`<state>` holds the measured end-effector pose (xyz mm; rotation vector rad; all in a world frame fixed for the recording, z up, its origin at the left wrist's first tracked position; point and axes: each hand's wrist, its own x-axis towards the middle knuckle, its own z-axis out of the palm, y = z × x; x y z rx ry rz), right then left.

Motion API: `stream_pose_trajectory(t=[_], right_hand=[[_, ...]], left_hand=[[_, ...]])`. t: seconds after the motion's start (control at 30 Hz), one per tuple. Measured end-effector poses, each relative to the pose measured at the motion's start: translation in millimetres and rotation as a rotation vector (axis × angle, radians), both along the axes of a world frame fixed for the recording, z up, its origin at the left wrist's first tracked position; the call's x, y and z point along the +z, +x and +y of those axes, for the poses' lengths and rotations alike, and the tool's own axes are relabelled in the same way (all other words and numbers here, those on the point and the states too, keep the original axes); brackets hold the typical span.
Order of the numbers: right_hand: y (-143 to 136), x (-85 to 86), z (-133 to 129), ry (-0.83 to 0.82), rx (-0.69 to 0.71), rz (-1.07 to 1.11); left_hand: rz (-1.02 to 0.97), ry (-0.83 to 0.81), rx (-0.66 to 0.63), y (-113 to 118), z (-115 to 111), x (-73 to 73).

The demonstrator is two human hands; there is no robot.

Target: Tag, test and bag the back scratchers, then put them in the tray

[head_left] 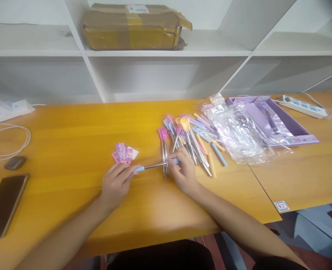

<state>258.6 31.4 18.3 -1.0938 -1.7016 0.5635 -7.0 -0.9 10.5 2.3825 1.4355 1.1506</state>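
Note:
A metal rod with a light blue sleeve (155,165) lies level between my two hands. My left hand (117,183) is closed round its blue sleeved end. My right hand (184,171) pinches the other end, where a blue part shows between the fingers. Just behind my right hand are several metal rods with claw-shaped heads (185,123) in pink, blue, purple and orange. Loose coloured sleeves (219,154) lie to their right. Small pink printed cards (123,153) sit in a pile behind my left hand.
Clear plastic bags (235,129) overlap a purple tray (290,125) at the right. Power strips (305,107) lie on both sides. A phone (5,206), a dark small case (15,162) and a white cable are at the left. A taped carton (135,28) stands on the shelf.

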Motion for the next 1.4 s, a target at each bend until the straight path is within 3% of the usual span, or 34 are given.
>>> stream_pose_trajectory(t=[0.23, 1.0, 1.1, 1.27, 1.33, 1.4], right_hand=[[-4.5, -3.4, -5.8, -0.002, 0.020, -0.028], [-13.8, -5.9, -19.7, -0.026, 0.103, -0.061], [-12.9, -6.0, -15.6, -0.049, 0.119, -0.095], [-3.4, -6.6, 0.3, -0.116, 0.252, -0.162], [2.6, -2.2, 8.1, -0.071, 0.299, -0.220], [8.9, 9.0, 16.0, 0.021, 0.308, -0.321]], left_hand=[[0.027, 0.097, -0.008, 4.7, -4.2, 0.8], [-0.013, 0.068, -0.015, 13.5, -12.6, -3.1], [-0.026, -0.003, -0.032, 7.6, -4.8, -5.0], [-0.102, -0.328, -0.036, -5.1, 14.1, -9.0], [-0.112, -0.401, 0.005, -10.3, 20.5, -3.7], [-0.071, -0.401, 0.026, -15.1, 25.6, 10.5]])
